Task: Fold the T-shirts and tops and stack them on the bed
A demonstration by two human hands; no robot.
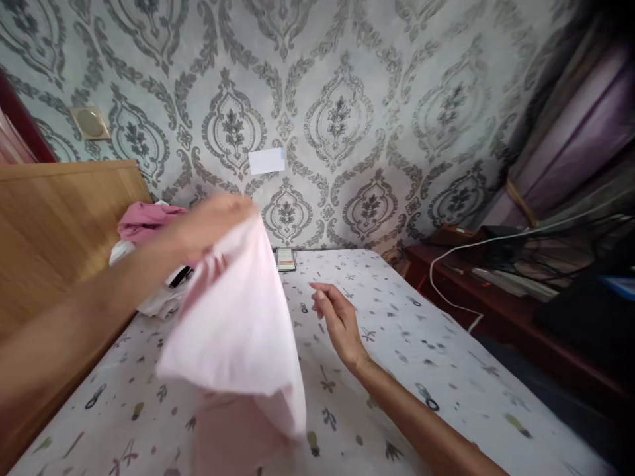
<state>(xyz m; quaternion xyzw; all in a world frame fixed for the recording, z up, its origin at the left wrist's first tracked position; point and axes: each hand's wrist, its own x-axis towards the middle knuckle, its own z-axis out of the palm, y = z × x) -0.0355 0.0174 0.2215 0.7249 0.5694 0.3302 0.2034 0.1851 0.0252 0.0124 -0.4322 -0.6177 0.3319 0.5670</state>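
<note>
Pale pink fabric hangs over the patterned sheet, its top gripped in my left hand, fingers closed but blurred. Right of the fabric, my right hand is half open, fingers loosely curled around nothing. Just beyond the fabric, a small case bears a pale label too small to read; on the wall above it, any print on the white paper is illegible. Left of the fabric, my forearm partly hides heaped clothes. I can't tell whether the duskier pink below the fabric belongs to it.
</note>
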